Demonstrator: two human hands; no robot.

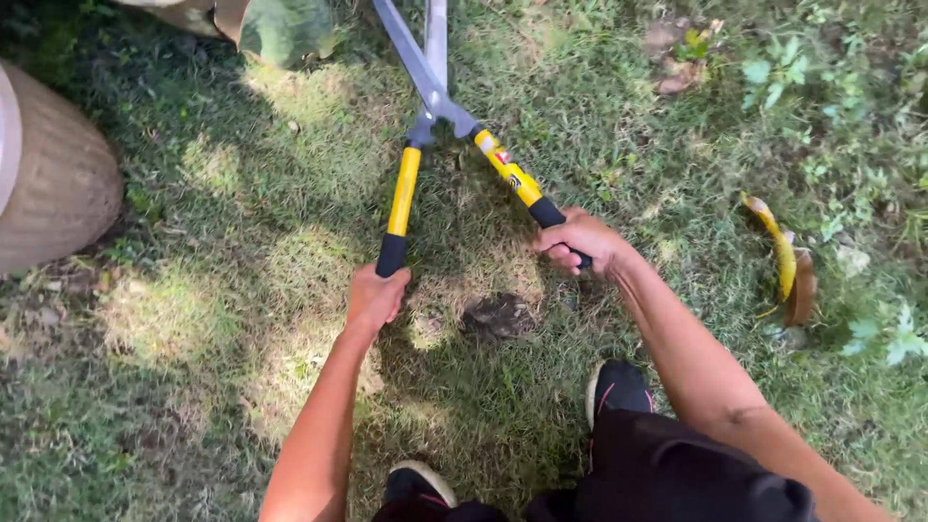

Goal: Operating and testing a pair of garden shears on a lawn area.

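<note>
- Hedge shears (435, 101) sit centre-top of view, held out in front of the person over the grass (193, 319). Blades run up & out of the top edge, tips not visible.
- Left hand (375, 298): wrapped tight round the black grip at the low end of the left yellow handle (403, 191).
- Right hand (577, 242): fist closed on the black grip of the right yellow handle (510, 172), knuckles up, grip mostly hidden under the fingers.
- Handles spread in a V from the pivot (440, 111), well apart at the grips; the steel blades (425, 48) cross just above it & look only a little parted, though the tips can't be checked.
- Handling, as a judgement: metal blades plus long handles, so prob. front-heavy; weight pulls at the blade end & needs both hands. Stiff all through, no flex. Not fragile, but edges sharp, keep fingers off the steel & clear of the pivot (pinch pt).
- Best hold = the black end grips, where both hands are now: most leverage, prob. rubbery & less slippy than the painted yellow tube. Yellow part looks smooth, could slide in a sweaty palm.
- Around: tan ribbed pot (53, 184) at left edge, big leaf (285, 29) top left, curled yellow-brown dry leaf (788, 266) at right, bare dark patch (495, 314) in the turf between the hands.
- Person's black shoes (619, 387) low in frame, well behind the blades.
</note>
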